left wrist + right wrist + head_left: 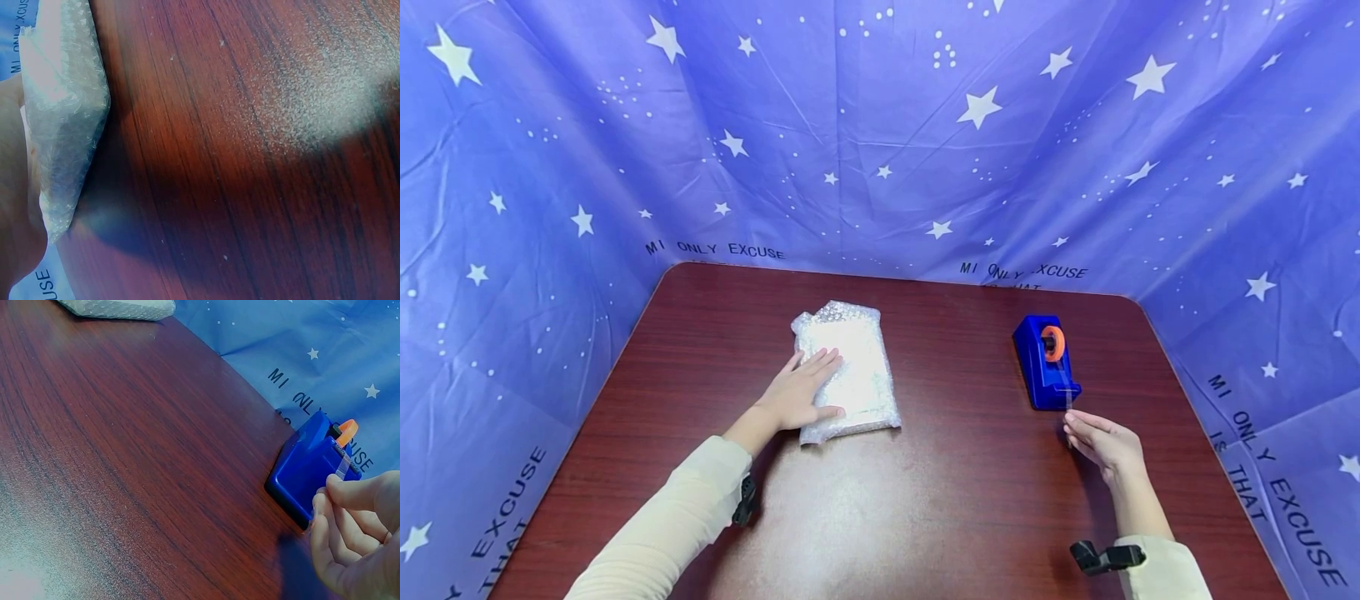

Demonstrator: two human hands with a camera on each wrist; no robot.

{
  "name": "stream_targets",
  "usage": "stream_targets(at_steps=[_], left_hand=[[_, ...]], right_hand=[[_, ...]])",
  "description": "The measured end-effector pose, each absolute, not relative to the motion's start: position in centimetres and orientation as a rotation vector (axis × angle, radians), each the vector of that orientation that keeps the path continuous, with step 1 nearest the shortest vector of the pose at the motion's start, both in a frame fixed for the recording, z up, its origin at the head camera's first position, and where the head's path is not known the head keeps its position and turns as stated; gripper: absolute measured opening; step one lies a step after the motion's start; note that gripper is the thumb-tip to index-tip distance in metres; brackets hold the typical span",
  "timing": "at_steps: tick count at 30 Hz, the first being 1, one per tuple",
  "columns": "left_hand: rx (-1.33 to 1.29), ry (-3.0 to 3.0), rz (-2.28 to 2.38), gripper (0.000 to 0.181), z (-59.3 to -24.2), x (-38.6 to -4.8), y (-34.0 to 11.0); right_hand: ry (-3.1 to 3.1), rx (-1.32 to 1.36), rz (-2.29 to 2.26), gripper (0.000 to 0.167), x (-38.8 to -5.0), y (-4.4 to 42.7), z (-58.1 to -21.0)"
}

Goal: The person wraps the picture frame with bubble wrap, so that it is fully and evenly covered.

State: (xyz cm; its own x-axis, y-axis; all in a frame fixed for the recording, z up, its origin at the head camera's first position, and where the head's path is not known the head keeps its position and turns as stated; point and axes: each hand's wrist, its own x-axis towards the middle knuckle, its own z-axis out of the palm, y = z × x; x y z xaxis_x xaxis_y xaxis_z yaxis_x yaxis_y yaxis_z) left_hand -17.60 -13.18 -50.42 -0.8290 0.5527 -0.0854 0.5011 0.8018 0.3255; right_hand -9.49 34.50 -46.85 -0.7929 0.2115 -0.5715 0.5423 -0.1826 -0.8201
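A flat rectangular package in bubble wrap (861, 367) lies left of the middle of the table. My left hand (801, 392) rests on its left side with the fingers spread; in the left wrist view only part of that hand shows beside the wrap's edge. At the right stands a blue tape dispenser (1041, 375) with an orange tape roll (1053, 342). Just in front of it, my right hand (1105, 442) pinches a strip of clear tape (343, 466) between thumb and forefinger. The strip still runs back to the dispenser's cutting edge.
The dark red wood-grain table (955, 483) has rounded far corners. A blue curtain with white stars (880, 125) hangs close around its back and sides. Black wrist cameras sit at both cuffs, and light glares off the tabletop near the front.
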Motion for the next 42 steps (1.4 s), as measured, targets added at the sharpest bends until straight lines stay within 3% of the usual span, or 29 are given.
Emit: stream_targets(at_steps=[8, 17, 28, 42], left_hand=[[0.840, 2.822, 0.428, 0.087, -50.7, -17.7, -13.2], [0.835, 2.817, 0.424, 0.087, -50.6, -17.6, -13.1], [0.827, 2.810, 0.429, 0.087, -50.4, -17.5, -12.9], [0.817, 2.809, 0.420, 0.088, -50.3, -17.5, -12.9]], right_hand=[[1.914, 0.926, -2.089, 0.039, -9.7, 34.5, -47.1], [2.107, 1.037, -2.083, 0.018, -11.7, 38.5, -53.7], [2.100, 0.980, -2.025, 0.033, -10.4, 35.6, -48.9], [2.076, 0.995, -1.986, 0.025, -10.9, 36.6, -49.5]])
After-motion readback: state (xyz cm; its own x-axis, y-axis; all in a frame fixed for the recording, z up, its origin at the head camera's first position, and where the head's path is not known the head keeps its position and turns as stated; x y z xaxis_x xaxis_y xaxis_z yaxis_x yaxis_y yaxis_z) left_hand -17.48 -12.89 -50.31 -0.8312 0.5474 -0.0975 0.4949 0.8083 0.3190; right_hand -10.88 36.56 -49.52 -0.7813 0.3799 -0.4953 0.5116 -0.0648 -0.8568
